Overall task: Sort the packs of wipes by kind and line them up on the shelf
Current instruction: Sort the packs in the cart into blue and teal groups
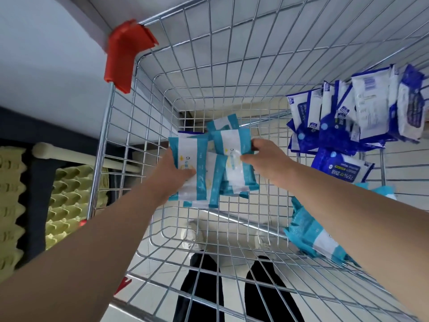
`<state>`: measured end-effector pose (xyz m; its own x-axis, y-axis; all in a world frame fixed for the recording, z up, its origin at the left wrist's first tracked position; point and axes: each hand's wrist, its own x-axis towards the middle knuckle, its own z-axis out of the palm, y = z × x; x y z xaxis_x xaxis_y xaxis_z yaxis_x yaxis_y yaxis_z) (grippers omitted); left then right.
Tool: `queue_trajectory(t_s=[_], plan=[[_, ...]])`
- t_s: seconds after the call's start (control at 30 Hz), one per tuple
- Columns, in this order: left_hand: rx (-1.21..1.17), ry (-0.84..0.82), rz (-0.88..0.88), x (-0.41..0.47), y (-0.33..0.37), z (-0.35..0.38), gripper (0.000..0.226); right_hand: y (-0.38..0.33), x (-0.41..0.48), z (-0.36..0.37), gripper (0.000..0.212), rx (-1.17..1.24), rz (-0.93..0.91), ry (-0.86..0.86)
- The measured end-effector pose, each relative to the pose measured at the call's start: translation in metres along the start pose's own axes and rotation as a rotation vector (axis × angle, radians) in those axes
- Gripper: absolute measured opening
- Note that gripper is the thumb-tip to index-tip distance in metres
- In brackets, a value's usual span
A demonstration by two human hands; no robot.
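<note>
Several teal-and-white packs of wipes (204, 180) are bunched together inside a wire shopping cart (232, 66). My left hand (171, 169) grips the bunch from its left side, thumb on a pack's front. My right hand (267, 156) pinches the bunch from the right, thumb and fingers curled round a pack's edge. Dark blue-and-white packs of alcohol wipes (362, 112) stand and lean in a heap at the cart's right side. Another teal pack (315, 238) lies in the cart's near right corner, partly hidden by my right forearm.
A red plastic corner guard (125, 54) caps the cart's far left corner. Yellow-green egg trays (67, 201) are stacked outside the cart at the left, beside a pale rod (76, 156). Below the cart's wire floor I see dark trouser legs and white shoes.
</note>
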<state>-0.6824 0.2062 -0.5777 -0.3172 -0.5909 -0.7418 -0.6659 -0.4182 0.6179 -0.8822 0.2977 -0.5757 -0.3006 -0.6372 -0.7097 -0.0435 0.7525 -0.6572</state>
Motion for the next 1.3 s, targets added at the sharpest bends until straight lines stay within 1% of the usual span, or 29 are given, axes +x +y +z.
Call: queue_trajectory(t_s=[0.07,0.17,0.27,0.37,0.43,0.5,0.53,0.67,0.77,0.87,0.93,1.0,1.07,1.17,1.3], plan=[[0.097,0.065,-0.024,0.004,-0.01,0.004,0.047,0.002,0.0,0.006,0.026,0.008,-0.003,0.013],[0.289,0.167,-0.034,0.004,-0.017,0.012,0.058,0.003,0.008,0.014,0.025,-0.018,-0.047,0.047],[0.352,0.239,-0.037,-0.001,-0.013,0.017,0.063,0.0,0.016,0.021,0.027,-0.048,-0.071,0.034],[0.45,0.26,-0.083,-0.003,-0.007,0.015,0.057,-0.004,0.021,0.026,0.028,-0.045,-0.06,-0.008],[0.514,0.221,-0.073,-0.002,-0.006,0.012,0.044,-0.005,0.023,0.025,0.029,-0.052,-0.04,-0.033],[0.486,0.184,-0.055,-0.001,-0.009,0.011,0.034,-0.003,0.022,0.021,0.032,-0.038,-0.013,-0.055],[0.46,0.173,-0.055,-0.001,-0.011,0.011,0.034,-0.002,0.021,0.018,0.034,-0.021,-0.002,-0.061],[0.338,0.071,-0.105,0.004,-0.025,0.014,0.045,0.011,0.011,0.007,0.038,0.06,0.056,-0.077],[0.197,-0.012,-0.183,0.006,-0.032,0.025,0.048,0.025,0.002,0.008,0.031,-0.008,0.098,-0.146],[0.151,-0.073,-0.216,0.005,-0.035,0.032,0.053,0.032,-0.003,0.011,0.035,0.033,0.126,-0.173],[0.124,-0.119,-0.222,0.004,-0.033,0.031,0.051,0.033,-0.006,0.009,0.035,0.089,0.14,-0.191],[0.095,-0.129,-0.179,0.002,-0.026,0.03,0.038,0.031,-0.009,0.001,0.033,0.148,0.15,-0.207],[0.054,-0.121,-0.115,-0.005,-0.011,0.03,0.033,0.028,-0.014,-0.014,0.032,0.165,0.146,-0.193],[-0.006,-0.124,-0.041,-0.016,0.015,0.037,0.026,0.025,-0.031,-0.05,0.031,0.126,0.141,-0.154],[0.032,-0.279,-0.016,-0.033,0.048,0.072,0.023,0.041,-0.066,-0.109,0.032,0.106,0.213,-0.201]])
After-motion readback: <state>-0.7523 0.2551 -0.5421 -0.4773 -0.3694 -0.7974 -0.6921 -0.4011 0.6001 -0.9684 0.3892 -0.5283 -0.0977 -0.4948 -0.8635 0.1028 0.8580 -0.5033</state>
